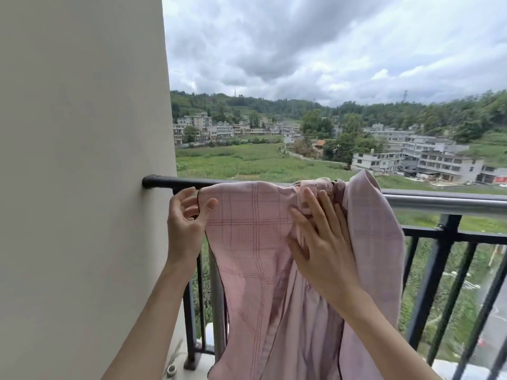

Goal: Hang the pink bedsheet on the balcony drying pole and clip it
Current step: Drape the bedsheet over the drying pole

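While the left hand [186,220] pinched the dark-piped edge of the pink bedsheet [255,242] between thumb and fingers near the wall, the right hand [318,242] lay open and flat against the cloth, fingers spread and pointing up toward a bunched knot of fabric at the rail. The sheet was already draped over the drying pole [452,202], which ran left to right along the top of the black balcony railing [441,250] from its mount on the pale wall [82,160]. Its checked left portion was pulled fairly smooth, but the middle remained gathered, and a folded flap rose above the pole on the right. Hanging appeared roughly half done: the cloth was over the pole yet not spread along it. No clip was visible anywhere, so clipping seemingly remained to be done. As it hung, the sheet's long axis ran downward, its lower end dropping past the bottom of the view, with its top edge following the pole's line.
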`<control>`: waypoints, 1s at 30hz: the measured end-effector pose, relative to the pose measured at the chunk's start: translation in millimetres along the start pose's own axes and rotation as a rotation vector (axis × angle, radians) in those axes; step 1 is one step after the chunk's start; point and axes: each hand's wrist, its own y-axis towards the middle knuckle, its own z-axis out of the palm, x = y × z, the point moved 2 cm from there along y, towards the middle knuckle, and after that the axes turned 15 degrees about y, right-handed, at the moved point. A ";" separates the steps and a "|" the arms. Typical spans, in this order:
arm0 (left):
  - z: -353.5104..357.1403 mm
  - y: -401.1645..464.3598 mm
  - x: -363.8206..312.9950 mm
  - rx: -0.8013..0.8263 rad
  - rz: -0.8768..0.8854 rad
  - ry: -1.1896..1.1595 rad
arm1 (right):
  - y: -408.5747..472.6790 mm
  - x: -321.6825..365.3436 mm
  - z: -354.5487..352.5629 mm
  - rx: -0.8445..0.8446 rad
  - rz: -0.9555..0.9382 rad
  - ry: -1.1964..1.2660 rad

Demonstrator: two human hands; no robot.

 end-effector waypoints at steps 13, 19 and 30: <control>24.2 -130.4 85.6 0.789 -0.282 0.175 | -110.0 -11.2 -29.3 -0.206 0.783 0.336; 38.0 -148.5 85.1 0.675 -0.193 0.374 | -128.4 -11.4 -2.5 -0.148 0.999 0.667; 2.3 -134.9 94.8 0.149 -0.291 0.423 | -146.3 -75.0 -41.4 -0.316 1.071 0.798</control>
